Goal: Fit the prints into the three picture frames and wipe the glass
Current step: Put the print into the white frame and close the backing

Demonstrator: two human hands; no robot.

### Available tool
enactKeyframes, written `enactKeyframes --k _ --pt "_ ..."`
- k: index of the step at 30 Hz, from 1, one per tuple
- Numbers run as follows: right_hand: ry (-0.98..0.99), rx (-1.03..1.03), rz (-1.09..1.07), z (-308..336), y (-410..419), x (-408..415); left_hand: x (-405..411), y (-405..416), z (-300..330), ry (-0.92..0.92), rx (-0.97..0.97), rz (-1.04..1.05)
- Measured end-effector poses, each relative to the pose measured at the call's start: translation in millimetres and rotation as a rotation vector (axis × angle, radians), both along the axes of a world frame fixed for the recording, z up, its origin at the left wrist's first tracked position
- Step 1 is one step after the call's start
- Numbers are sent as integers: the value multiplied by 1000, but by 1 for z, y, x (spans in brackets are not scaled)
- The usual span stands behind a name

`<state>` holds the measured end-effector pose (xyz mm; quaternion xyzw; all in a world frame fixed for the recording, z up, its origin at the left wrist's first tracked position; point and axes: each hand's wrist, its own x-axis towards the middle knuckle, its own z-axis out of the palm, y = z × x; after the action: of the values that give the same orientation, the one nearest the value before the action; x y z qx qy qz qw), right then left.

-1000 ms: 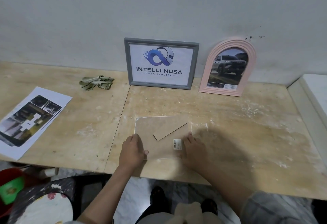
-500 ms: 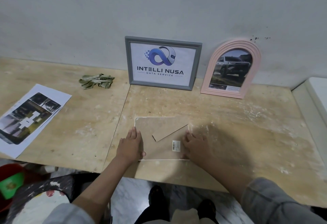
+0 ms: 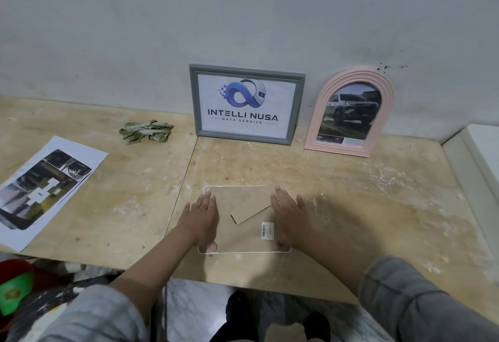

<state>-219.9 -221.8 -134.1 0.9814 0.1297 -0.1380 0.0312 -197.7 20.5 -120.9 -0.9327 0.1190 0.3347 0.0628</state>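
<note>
A third picture frame (image 3: 244,220) is laid face down on the counter (image 3: 351,196), its brown backing board and folded stand turned upward and a thin white rim seen along its edges. The left hand (image 3: 201,217) is laid flat on the frame's left side, fingers (image 3: 208,201) straight and close together, thumb at the near edge. The right hand (image 3: 289,216) is laid flat on the right side in the same manner, nothing being gripped by either hand. A small barcode sticker (image 3: 267,230) is seen just left of the right hand.

Beyond the fingers, a grey frame (image 3: 246,104) with a logo print and a pink arched frame (image 3: 351,113) with a car print are propped upright against the wall (image 3: 243,18). Left of the grey frame, well beyond the left hand, a crumpled cloth (image 3: 147,131) is left on the counter. Far to the left of the left hand, a loose print (image 3: 43,190) is spread near the counter's edge.

The counter is made of pale plywood sheets, scuffed and marked with white smears, with a seam running past the left hand. The wall is plain grey with a few dark specks above the pink frame. A white ledge (image 3: 478,158) is seen far right of the right hand.
</note>
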Motion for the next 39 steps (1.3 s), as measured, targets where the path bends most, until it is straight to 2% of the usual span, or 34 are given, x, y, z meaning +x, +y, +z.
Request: enactKeyframes --k 5,13,18,21,25,30,35,39 --pt "201 -81 106 4 6 19 13 0 0 6 34 -84" --pt "347 -160 154 8 12 34 28 12 -1 46 -47 -156" --pt "268 -288 274 13 18 40 36 10 1 61 -13 -227" --pt "246 -318 236 10 23 36 31 6 4 49 -6 -227" --pt "268 -233 98 8 26 29 27 1 7 52 -47 -194" --pt "274 -155 95 7 19 35 31 2 5 59 -111 -174" --pt "244 -274 281 10 18 44 38 8 -3 111 -117 -204" --pt "224 -283 272 10 18 44 42 4 1 119 -85 -216"
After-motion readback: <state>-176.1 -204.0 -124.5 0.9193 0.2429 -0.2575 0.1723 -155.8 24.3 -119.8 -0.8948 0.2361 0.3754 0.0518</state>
